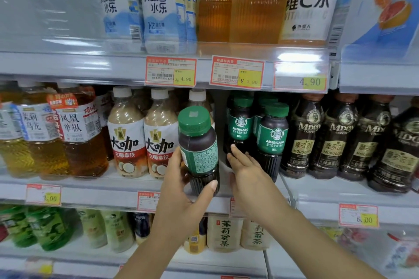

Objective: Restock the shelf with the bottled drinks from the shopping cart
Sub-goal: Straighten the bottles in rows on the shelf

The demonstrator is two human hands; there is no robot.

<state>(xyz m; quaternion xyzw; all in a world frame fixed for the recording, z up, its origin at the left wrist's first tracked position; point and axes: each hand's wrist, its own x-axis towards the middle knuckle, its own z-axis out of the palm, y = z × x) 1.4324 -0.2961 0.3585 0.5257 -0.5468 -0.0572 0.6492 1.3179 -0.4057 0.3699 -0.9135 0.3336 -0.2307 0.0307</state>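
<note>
Held bottle [199,149], latte bottles [142,136] left, Americanos [272,140] right

Red-and-yellow paper price tags [170,71] clipped along the pale shelf edges [68,65], some prices blurred. Stood upright below the top edge: amber tea bottles [77,133] at left, beside white-capped milky latte bottles [125,133]. Ranged far right, dark gold-labelled coffee bottles [301,136].
</note>
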